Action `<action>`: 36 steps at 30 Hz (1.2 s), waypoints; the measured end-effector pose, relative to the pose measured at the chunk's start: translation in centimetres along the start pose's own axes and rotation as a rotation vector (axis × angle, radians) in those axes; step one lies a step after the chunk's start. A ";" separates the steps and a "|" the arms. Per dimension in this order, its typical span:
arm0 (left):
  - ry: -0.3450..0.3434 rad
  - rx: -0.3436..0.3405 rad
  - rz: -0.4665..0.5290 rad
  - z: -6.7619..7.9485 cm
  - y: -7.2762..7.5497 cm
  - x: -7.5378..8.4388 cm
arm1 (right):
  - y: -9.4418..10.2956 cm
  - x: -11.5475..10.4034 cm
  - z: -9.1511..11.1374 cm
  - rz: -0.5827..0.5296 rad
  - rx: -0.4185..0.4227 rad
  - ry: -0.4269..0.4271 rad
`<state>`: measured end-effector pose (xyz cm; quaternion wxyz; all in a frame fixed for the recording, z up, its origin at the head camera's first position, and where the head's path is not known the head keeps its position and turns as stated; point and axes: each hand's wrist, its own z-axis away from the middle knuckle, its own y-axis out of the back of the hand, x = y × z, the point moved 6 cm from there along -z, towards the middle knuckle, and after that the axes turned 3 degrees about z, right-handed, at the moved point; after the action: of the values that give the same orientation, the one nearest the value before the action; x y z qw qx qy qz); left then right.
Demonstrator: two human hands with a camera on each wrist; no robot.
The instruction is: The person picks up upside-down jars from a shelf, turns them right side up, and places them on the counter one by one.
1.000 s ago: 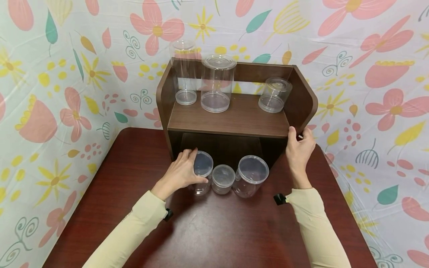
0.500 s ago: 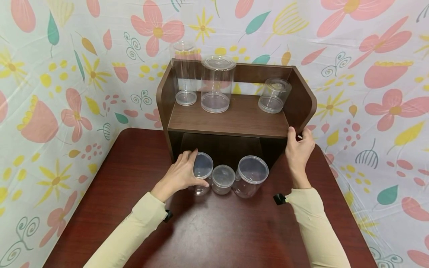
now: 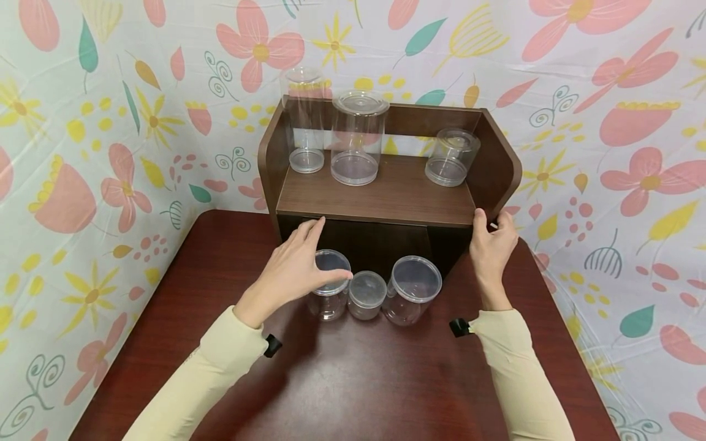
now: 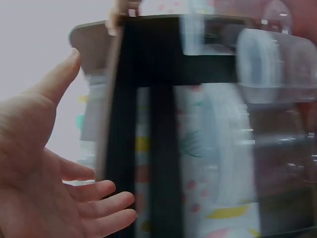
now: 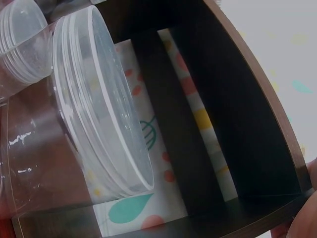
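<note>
My left hand (image 3: 289,263) has its fingers spread and thumb out, raised at the left lidded clear jar (image 3: 329,306) and overlapping its lid in the head view. In the left wrist view, nothing lies in the palm of that left hand (image 4: 44,168). Beside that jar stand a small clear jar (image 3: 366,295) and a wider lidded jar (image 3: 413,288), all upright in a row. My right hand (image 3: 493,248) pinches the right front corner of the brown two-tier shelf (image 3: 380,199). Part of this right hand (image 5: 304,218) shows at the right wrist view's edge.
On the upper shelf stand a tall narrow clear container (image 3: 306,135), a wider clear container (image 3: 357,141) and a short one (image 3: 452,159). The dark lower compartment (image 3: 380,245) opens behind the jars. The shelf stands on a reddish-brown table (image 3: 353,380), before a floral cloth (image 3: 182,110).
My left hand has released the left jar and risen a little, its fingers spreading towards the shelf board. The jars stay in the same row. My right hand has not moved.
</note>
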<state>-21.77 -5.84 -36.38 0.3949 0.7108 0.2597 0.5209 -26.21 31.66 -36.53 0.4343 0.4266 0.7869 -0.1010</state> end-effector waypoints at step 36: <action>0.016 0.235 0.354 -12.2 11.0 4.3 | 0.0 0.0 0.0 -0.062 0.017 0.027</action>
<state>-32.38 -5.01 -23.20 0.2095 0.7822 0.1927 0.5542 -26.19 31.68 -36.57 0.4169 0.4069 0.8046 -0.1153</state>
